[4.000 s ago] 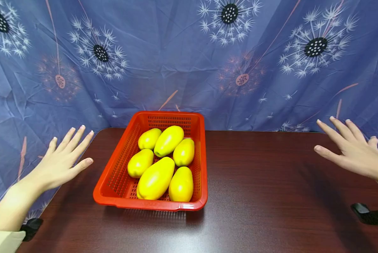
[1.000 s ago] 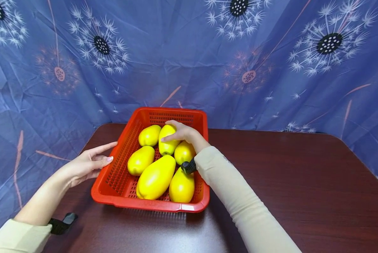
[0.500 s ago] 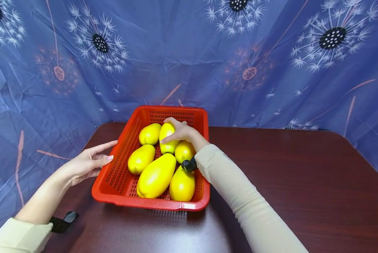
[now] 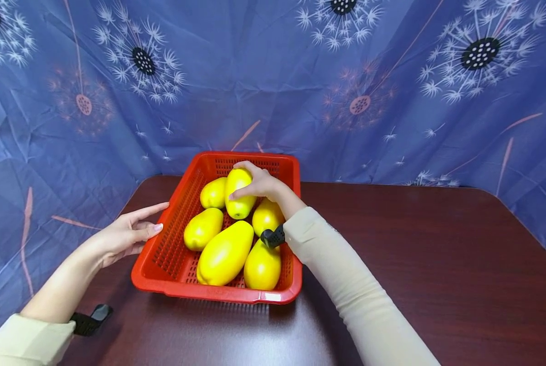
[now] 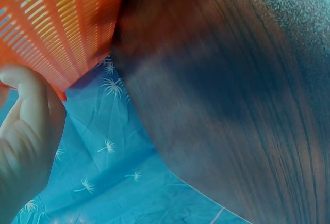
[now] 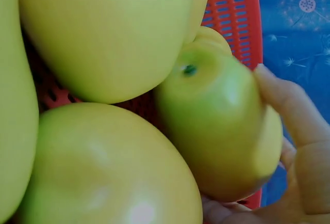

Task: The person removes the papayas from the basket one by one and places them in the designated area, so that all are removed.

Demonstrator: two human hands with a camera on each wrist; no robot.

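My right hand [image 4: 258,184] grips a yellow papaya [image 4: 238,202] at the back of the red basket [image 4: 172,291]. Its thumb lies on the near side of the fruit, and the other fingers reach over the far end. The right wrist view has this papaya's green-tinged stem end [image 6: 198,87] facing the camera, between the fingers. At the basket's left side, my left hand [image 4: 122,236] holds the rim; its index finger is stretched along the edge and the thumb tip touches the rim. Several other papayas lie around the held one, the largest papaya [image 4: 224,254] in front.
The basket stands on a dark brown wooden table [image 4: 414,269], left of its middle. A blue curtain [image 4: 254,76] with a dandelion print hangs behind and along the left side. Black straps sit on both wrists.
Four seconds ago both hands were spread apart beside the basket; now both are on it or in it. Over the last half second the gripped papaya has risen slightly and shifted left.
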